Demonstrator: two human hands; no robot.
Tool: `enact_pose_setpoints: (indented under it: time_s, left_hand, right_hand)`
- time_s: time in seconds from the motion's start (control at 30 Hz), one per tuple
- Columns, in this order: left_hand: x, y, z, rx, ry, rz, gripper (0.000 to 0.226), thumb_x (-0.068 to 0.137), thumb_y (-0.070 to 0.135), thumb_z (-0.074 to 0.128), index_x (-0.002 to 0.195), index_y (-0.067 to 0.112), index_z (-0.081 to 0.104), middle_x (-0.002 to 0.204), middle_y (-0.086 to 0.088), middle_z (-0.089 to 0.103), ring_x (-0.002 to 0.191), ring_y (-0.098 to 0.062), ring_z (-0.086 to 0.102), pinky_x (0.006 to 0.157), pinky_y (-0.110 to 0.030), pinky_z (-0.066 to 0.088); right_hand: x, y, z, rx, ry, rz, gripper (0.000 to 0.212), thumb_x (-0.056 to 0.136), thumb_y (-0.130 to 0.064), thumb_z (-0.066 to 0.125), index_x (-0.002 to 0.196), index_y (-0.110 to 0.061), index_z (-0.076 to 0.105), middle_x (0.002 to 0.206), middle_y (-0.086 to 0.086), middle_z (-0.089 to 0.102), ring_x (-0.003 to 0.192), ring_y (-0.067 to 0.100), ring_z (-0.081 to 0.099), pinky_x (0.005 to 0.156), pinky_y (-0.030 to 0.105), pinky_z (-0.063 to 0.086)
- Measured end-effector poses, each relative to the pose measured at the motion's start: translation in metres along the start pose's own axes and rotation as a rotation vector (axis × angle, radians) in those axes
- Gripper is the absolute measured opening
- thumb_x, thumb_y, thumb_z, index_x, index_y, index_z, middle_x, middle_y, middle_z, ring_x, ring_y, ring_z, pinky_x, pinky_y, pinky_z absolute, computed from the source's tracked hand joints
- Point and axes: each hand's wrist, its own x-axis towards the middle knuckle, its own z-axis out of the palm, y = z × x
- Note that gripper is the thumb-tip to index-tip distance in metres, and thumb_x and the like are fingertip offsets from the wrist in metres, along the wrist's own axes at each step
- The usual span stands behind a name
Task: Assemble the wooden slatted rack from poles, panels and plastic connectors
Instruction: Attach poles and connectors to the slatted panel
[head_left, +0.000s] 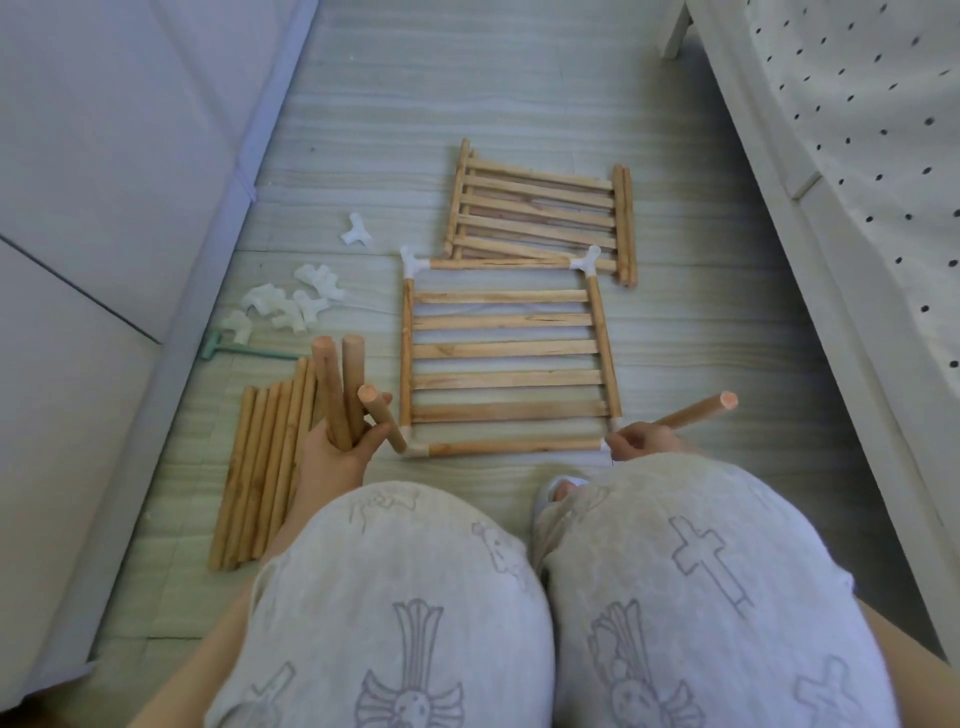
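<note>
We are still early in the work. On the pale striped floor (519, 78) in front of our knees lies one flat wooden slatted panel (506, 353), and we have already framed it: a round wooden pole runs along its far edge and another along its near edge, with white plastic corner connectors (414, 264) at the four corners. Only this one level is made. Just behind it, touching its far right corner, a stack of more slatted wooden panels (540, 208) waits untouched.

Our left hand (340, 447) is closed around a bundle of short round wooden poles (343, 395), which point upward near the left near corner of the frame. Our right hand (641, 439) is clamped on one single round wooden pole (691, 413), close to the right near corner connector; we judge that this pole goes upright into that corner next.

To the left, a row of longer loose wooden poles (260, 467) lies on the floor. Farther left, a heap of loose white plastic connectors (291, 306) and a small green plastic hammer (234, 351) remain. So the uprights and the other levels are still left.
</note>
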Motion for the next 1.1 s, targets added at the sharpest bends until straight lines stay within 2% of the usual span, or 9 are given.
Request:
enact_pose_setpoints:
  time_s: [0.2, 0.33, 0.43, 0.57, 0.67, 0.8, 0.97, 1.03, 1.1]
  left_hand:
    - [0.003, 0.02, 0.001, -0.035, 0.019, 0.111, 0.032, 0.082, 0.002, 0.066, 0.094, 0.031, 0.069, 0.098, 0.021, 0.07, 0.1, 0.005, 0.062, 0.08, -0.004, 0.042]
    - [0.003, 0.021, 0.007, 0.019, 0.151, 0.071, 0.028, 0.082, 0.001, 0.066, 0.091, 0.028, 0.065, 0.082, 0.032, 0.067, 0.088, 0.016, 0.059, 0.072, 0.001, 0.04]
    - [0.002, 0.017, 0.012, 0.01, 0.25, 0.057, 0.024, 0.083, 0.002, 0.065, 0.099, 0.02, 0.065, 0.079, 0.022, 0.068, 0.083, 0.017, 0.059, 0.068, 0.0, 0.041]
    - [-0.004, 0.01, 0.014, 0.016, 0.237, 0.017, 0.029, 0.083, 0.007, 0.067, 0.087, 0.035, 0.067, 0.075, 0.013, 0.069, 0.069, 0.008, 0.061, 0.067, -0.012, 0.048]
    - [-0.004, 0.01, 0.011, 0.042, 0.203, 0.06, 0.045, 0.082, 0.001, 0.065, 0.078, 0.046, 0.069, 0.085, 0.027, 0.069, 0.085, 0.011, 0.062, 0.072, -0.004, 0.045]
    - [-0.004, 0.011, 0.007, 0.067, 0.158, 0.084, 0.039, 0.08, 0.006, 0.065, 0.085, 0.044, 0.068, 0.093, 0.022, 0.07, 0.093, 0.006, 0.063, 0.076, -0.002, 0.042]
    - [-0.01, 0.013, -0.004, 0.113, 0.056, 0.119, 0.043, 0.085, -0.004, 0.06, 0.09, 0.038, 0.066, 0.084, 0.024, 0.07, 0.093, 0.003, 0.063, 0.08, -0.011, 0.046]
    - [-0.007, 0.02, -0.009, 0.132, 0.04, 0.046, 0.033, 0.084, 0.004, 0.066, 0.094, 0.036, 0.065, 0.082, 0.024, 0.069, 0.093, -0.004, 0.064, 0.083, -0.017, 0.046]
    - [-0.005, 0.032, -0.008, 0.163, 0.084, 0.055, 0.023, 0.08, 0.01, 0.071, 0.093, 0.029, 0.066, 0.082, 0.023, 0.067, 0.093, 0.003, 0.062, 0.082, -0.008, 0.041]
  right_hand:
    - [0.02, -0.039, 0.023, -0.084, -0.201, -0.136, 0.031, 0.094, -0.029, 0.05, 0.115, -0.008, 0.062, 0.114, 0.011, 0.065, 0.109, 0.026, 0.059, 0.095, 0.037, 0.044]
    - [0.03, -0.04, 0.037, -0.174, -0.218, -0.173, 0.032, 0.095, -0.031, 0.048, 0.118, -0.012, 0.06, 0.117, 0.006, 0.064, 0.111, 0.022, 0.055, 0.083, 0.024, 0.038]
    - [0.037, -0.036, 0.048, -0.176, -0.259, -0.146, 0.033, 0.094, -0.032, 0.048, 0.118, -0.013, 0.06, 0.118, 0.006, 0.063, 0.108, 0.023, 0.056, 0.076, 0.023, 0.036]
    - [0.039, -0.033, 0.06, -0.172, -0.302, -0.133, 0.034, 0.095, -0.031, 0.047, 0.121, -0.012, 0.059, 0.12, 0.007, 0.062, 0.11, 0.023, 0.056, 0.081, 0.025, 0.038]
    - [0.037, -0.034, 0.063, -0.171, -0.304, -0.162, 0.033, 0.095, -0.03, 0.048, 0.121, -0.011, 0.058, 0.119, 0.009, 0.062, 0.112, 0.024, 0.055, 0.084, 0.026, 0.039]
    - [0.034, -0.036, 0.057, -0.141, -0.28, -0.18, 0.031, 0.095, -0.029, 0.049, 0.119, -0.011, 0.06, 0.117, 0.008, 0.063, 0.111, 0.023, 0.055, 0.084, 0.026, 0.039]
    - [0.029, -0.03, 0.038, -0.081, -0.172, -0.228, 0.028, 0.094, -0.027, 0.052, 0.117, -0.014, 0.062, 0.114, 0.006, 0.065, 0.102, 0.017, 0.058, 0.079, 0.02, 0.038]
    - [0.02, -0.028, 0.022, -0.058, -0.064, -0.317, 0.025, 0.093, -0.022, 0.056, 0.113, -0.01, 0.064, 0.107, 0.008, 0.068, 0.095, 0.019, 0.061, 0.072, 0.015, 0.034]
    - [0.001, -0.029, -0.001, -0.04, 0.134, -0.472, 0.017, 0.088, -0.008, 0.062, 0.103, -0.003, 0.068, 0.097, 0.013, 0.07, 0.088, 0.028, 0.065, 0.072, 0.018, 0.038]
